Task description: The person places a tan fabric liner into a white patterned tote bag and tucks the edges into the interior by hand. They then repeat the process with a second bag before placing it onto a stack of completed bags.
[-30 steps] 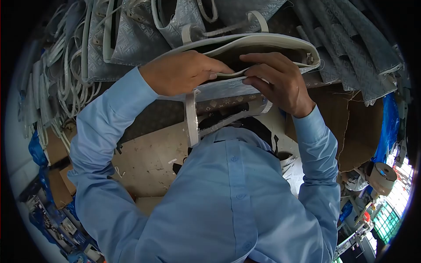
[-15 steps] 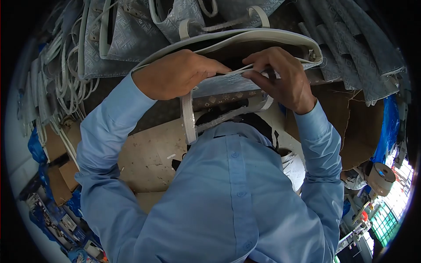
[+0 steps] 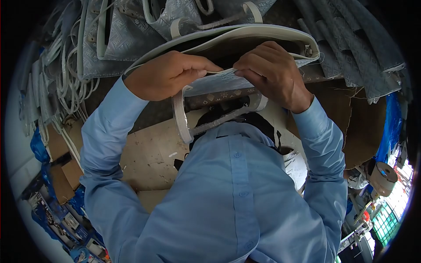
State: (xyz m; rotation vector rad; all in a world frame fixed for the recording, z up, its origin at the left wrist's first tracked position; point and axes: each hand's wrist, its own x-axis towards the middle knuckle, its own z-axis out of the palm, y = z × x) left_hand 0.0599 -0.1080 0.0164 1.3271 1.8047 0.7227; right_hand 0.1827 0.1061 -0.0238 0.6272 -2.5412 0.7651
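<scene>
A grey patterned tote bag (image 3: 210, 87) with pale trim lies in front of me, its mouth gaping between the far rim and the near one. My left hand (image 3: 164, 75) pinches the near rim, thumb and forefinger pressed together on the pale edging. Close to its right, my right hand (image 3: 274, 74) grips the same rim with bent fingers. The near handle (image 3: 179, 114) hangs down toward my lap, while the far handle (image 3: 253, 12) stands up behind the opening. The bag's inside is dark, and its right end shows a small fitting I cannot make out.
Several similar bags (image 3: 127, 37) lie at the back left, beside a hanging bunch of pale straps (image 3: 66, 85). Grey patterned pieces (image 3: 351, 41) are layered at the back right. Below them are a cardboard box (image 3: 366, 127) and blue plastic (image 3: 388, 125).
Both hands and the bag have shifted slightly left. My right hand's fingers have closed down on the rim, where thumb and forefinger were apart before.
</scene>
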